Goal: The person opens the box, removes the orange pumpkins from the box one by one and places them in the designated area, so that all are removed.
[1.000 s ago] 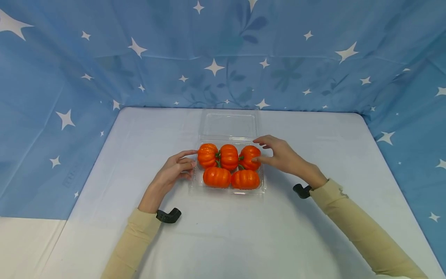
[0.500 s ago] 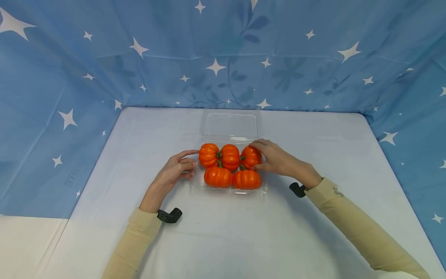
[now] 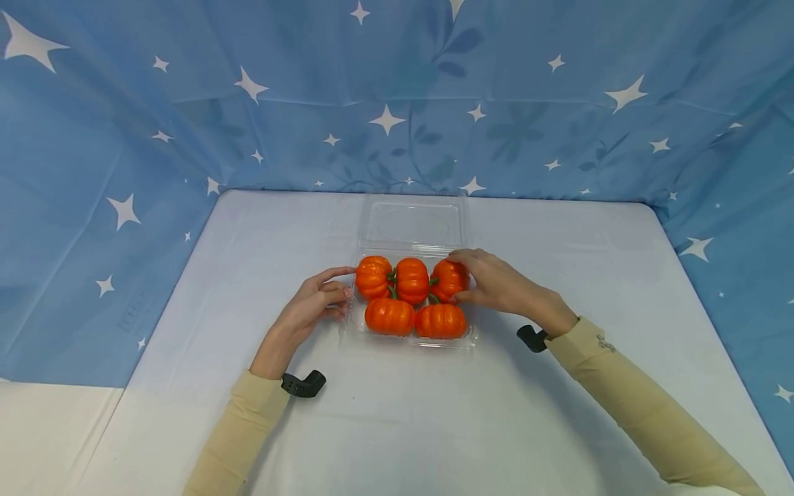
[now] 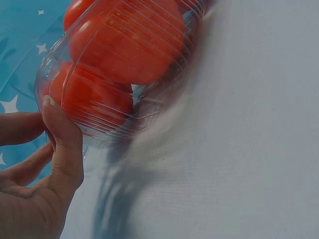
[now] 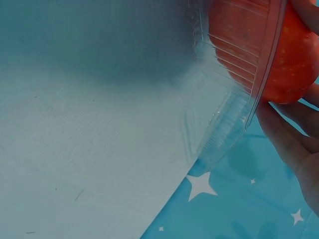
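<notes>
A clear plastic clamshell box (image 3: 358, 324) holds several small orange pumpkins with green stems. Three form the back row; a left front pumpkin (image 3: 389, 317) and a right front pumpkin (image 3: 441, 321) lie before them. My left hand (image 3: 307, 306) pinches the box's left rim, its thumb (image 4: 60, 122) on the outer wall in the left wrist view. My right hand (image 3: 499, 282) grips the back right pumpkin (image 3: 449, 280), fingers over its far side and thumb at its near side. That pumpkin (image 5: 294, 64) shows beside the box wall in the right wrist view.
The box's hinged lid (image 3: 414, 222) lies folded back toward the table's far edge. A white cloth covers the table (image 3: 403, 427). Behind it and at both sides hangs a blue curtain (image 3: 298, 89) with white stars.
My right hand has come down and closed round the back right pumpkin. My left hand stays at the box's left rim. The pumpkins keep their places.
</notes>
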`<state>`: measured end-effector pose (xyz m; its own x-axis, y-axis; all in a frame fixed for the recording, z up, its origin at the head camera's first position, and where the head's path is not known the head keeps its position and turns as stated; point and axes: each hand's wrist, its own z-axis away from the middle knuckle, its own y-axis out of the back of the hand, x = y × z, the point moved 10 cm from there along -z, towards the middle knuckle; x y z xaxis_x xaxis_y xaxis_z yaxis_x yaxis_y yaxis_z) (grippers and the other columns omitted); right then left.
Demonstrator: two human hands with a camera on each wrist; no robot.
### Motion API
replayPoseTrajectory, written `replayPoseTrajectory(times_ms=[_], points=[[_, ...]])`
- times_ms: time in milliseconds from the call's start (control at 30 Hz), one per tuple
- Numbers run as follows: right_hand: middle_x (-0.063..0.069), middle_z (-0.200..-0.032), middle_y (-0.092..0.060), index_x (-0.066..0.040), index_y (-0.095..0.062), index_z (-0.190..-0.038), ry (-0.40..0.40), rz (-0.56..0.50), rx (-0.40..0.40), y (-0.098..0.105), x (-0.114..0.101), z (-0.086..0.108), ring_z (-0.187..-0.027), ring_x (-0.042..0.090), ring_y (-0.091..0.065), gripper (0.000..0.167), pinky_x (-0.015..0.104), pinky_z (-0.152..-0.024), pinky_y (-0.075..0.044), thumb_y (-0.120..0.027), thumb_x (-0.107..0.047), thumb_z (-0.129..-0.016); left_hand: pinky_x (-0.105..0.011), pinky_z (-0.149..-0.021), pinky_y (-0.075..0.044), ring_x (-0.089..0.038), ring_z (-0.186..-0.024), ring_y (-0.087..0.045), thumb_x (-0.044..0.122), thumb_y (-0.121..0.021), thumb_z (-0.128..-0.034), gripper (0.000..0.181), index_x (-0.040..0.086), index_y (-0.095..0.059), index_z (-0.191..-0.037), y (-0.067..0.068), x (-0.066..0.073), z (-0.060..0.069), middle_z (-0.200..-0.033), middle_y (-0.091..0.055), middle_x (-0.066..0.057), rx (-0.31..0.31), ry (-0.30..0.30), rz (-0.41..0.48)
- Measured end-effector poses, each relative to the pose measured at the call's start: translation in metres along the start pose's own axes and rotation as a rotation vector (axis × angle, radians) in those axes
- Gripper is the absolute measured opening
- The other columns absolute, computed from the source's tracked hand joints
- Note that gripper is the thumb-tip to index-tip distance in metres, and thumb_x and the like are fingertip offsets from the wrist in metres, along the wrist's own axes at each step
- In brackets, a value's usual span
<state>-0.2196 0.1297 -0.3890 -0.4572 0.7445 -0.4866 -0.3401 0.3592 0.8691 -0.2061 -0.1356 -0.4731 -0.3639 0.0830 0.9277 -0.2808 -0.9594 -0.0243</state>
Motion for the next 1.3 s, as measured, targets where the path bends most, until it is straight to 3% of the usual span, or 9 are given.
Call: replayPoseTrajectory(times_ms=[200,367,767,1300], points=[[0.022,-0.137,-0.061,0.004,-0.049,-0.142,-0.017,-0.085,0.007,0.002,0.004,0.004,-0.119,0.038,-0.06,0.071,0.052,-0.1,-0.056,-0.086,-0.018,-0.085,-0.024,-0.06,-0.054,-0.015,-0.067,-0.056,0.006,-0.06,-0.1002,0.051,0.011,-0.048,-0.15,-0.001,-0.001,0.0,-0.088,-0.064,-0.006,-0.005,-0.006,0.011],[0.021,-0.138,-0.06,0.003,-0.049,-0.139,0.012,-0.16,0.06,0.008,0.007,0.01,-0.119,0.037,-0.061,0.069,0.054,-0.099,-0.056,-0.086,-0.015,-0.084,-0.023,-0.059,-0.054,-0.015,-0.067,-0.055,0.006,-0.06,-0.1008,0.051,0.011,-0.047,-0.15,0.0,-0.001,0.0,-0.088,-0.064,-0.006,-0.009,-0.013,0.023],[0.021,-0.143,-0.057,0.002,-0.052,-0.131,0.047,-0.259,0.169,0.016,0.019,0.02,-0.128,0.039,-0.06,0.064,0.053,-0.099,-0.055,-0.089,-0.008,-0.08,-0.024,-0.06,-0.056,-0.014,-0.067,-0.057,0.007,-0.059,-0.1016,0.052,0.008,-0.045,-0.151,-0.001,-0.001,0.001,-0.087,-0.063,-0.005,-0.027,-0.022,0.046],[0.016,-0.147,-0.056,-0.002,-0.053,-0.129,-0.019,-0.427,0.295,0.024,0.047,0.034,-0.134,0.035,-0.056,0.058,0.044,-0.101,-0.053,-0.087,-0.01,-0.083,-0.025,-0.059,-0.056,-0.015,-0.066,-0.057,0.006,-0.058,-0.1022,0.051,0.008,-0.044,-0.151,-0.004,0.002,0.001,-0.086,-0.062,-0.005,-0.045,-0.037,0.048]])
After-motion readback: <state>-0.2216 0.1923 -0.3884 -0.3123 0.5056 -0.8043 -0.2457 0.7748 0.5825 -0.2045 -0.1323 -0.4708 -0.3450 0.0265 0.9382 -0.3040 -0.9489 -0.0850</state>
